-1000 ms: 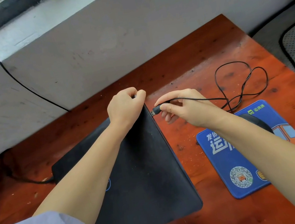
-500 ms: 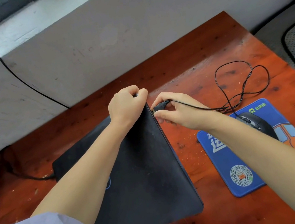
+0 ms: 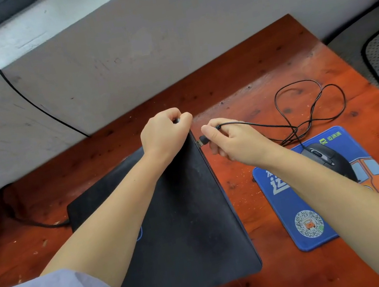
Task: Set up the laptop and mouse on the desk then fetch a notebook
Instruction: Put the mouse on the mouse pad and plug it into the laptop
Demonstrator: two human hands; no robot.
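USB plug at the laptop's right edge; lid shut.

Black laptop (image 3: 186, 219) lies closed on the red-brown wooden surface (image 3: 260, 75), set at an angle. Left hand (image 3: 164, 135) is curled over its far right corner, fingers closed on the edge. Right hand (image 3: 234, 143) pinches the mouse cable's USB plug (image 3: 202, 140) between its fingers, the plug's tip right at the laptop's right side; whether it is seated, cannot tell. Cable (image 3: 308, 107) loops loosely behind the blue mouse pad (image 3: 294, 200). Black mouse (image 3: 325, 157) sits on the pad, partly hidden by the right forearm. No notebook in view.
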